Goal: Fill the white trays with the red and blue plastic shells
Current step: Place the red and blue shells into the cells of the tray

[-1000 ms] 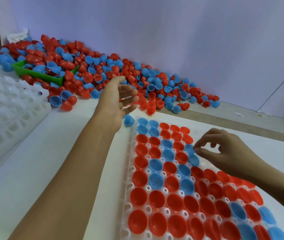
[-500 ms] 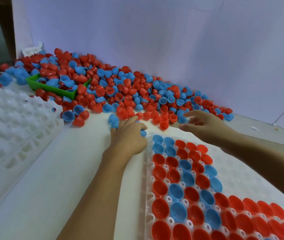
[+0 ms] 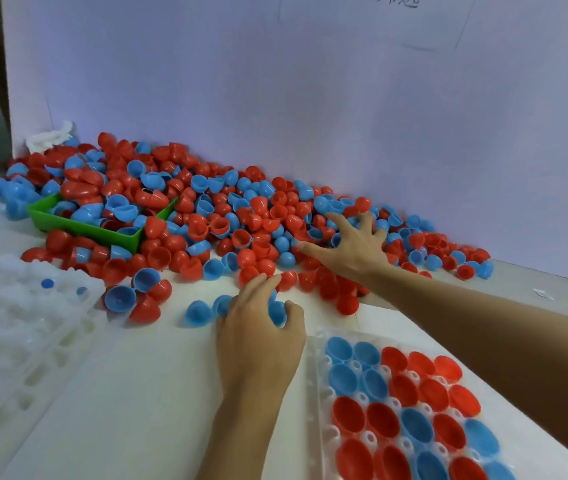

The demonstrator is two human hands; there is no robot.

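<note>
A big heap of red and blue plastic shells lies along the back wall. A white tray at the lower right holds several red and blue shells seated in its cups. My left hand rests palm down just left of the tray's far corner, fingers curled over blue shells at the heap's front edge. My right hand reaches over the tray into the heap with fingers spread on the shells; nothing is clearly gripped in it.
A stack of empty white trays stands at the left. A green bin full of shells sits in the heap's left part. Crumpled white material lies at the back left corner. The pale wall closes off the far side.
The view has tilted up toward the heap. My right hand has pushed farther into the shells and spread its fingers. My left hand stays by the tray corner, curling over blue shells.
</note>
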